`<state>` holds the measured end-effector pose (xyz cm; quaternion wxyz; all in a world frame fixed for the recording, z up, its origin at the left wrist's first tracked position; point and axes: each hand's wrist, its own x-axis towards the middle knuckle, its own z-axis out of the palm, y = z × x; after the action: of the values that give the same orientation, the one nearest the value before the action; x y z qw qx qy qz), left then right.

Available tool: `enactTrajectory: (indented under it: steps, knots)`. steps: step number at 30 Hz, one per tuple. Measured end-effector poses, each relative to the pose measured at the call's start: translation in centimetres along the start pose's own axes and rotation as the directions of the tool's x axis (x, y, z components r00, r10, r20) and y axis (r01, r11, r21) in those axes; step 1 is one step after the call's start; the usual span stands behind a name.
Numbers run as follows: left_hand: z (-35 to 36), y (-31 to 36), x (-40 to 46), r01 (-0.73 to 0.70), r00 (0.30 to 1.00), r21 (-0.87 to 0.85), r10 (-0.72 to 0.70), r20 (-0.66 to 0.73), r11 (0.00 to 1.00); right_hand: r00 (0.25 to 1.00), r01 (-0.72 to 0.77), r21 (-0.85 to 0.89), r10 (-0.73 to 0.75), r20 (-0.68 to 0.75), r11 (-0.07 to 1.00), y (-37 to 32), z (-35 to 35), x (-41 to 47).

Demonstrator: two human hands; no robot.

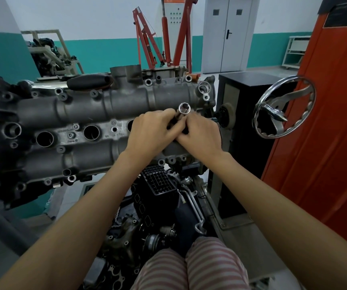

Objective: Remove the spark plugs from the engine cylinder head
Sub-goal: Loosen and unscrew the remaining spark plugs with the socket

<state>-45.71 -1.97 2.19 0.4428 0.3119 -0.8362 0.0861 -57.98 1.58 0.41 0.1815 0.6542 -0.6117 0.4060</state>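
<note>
The grey engine cylinder head (80, 105) lies across the middle on a stand, with a row of round spark plug wells (91, 132) along its centre. My left hand (150, 130) and my right hand (200, 133) meet over the right end of that row. Both grip a dark tool whose chrome socket (184, 108) points up between them, open end toward me. The tool's lower part and the well beneath the hands are hidden. No spark plug is visible.
A chrome handwheel (283, 109) on the stand sits just right of the hands, beside a black cabinet (245, 97) and an orange panel (325, 122). Loose engine parts (160, 193) lie below the head. Red hoists (158, 36) stand at the back wall.
</note>
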Motion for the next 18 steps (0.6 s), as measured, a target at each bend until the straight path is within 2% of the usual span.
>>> enactTrajectory:
  steps: [3,6,10,18]
  knots:
    - [-0.07,-0.07,-0.13,-0.008,1.0,-0.009,0.008,-0.008,1.0,0.997,0.028,0.057,-0.024,-0.074,0.998,-0.27,-0.08,-0.14]
    - [-0.24,0.1,-0.15,-0.014,1.0,-0.009,0.014,0.019,1.0,0.988,0.065,0.04,-0.059,-0.142,0.997,-0.5,-0.2,-0.21]
    - [-0.35,0.41,-0.09,-0.035,0.999,-0.01,0.036,0.034,0.999,0.999,0.035,0.042,-0.034,-0.026,0.998,-0.24,-0.27,-0.13]
    - [0.0,0.11,-0.02,0.017,1.0,0.01,-0.017,0.013,1.0,1.0,0.014,-0.035,-0.014,0.002,0.999,0.19,0.16,0.0]
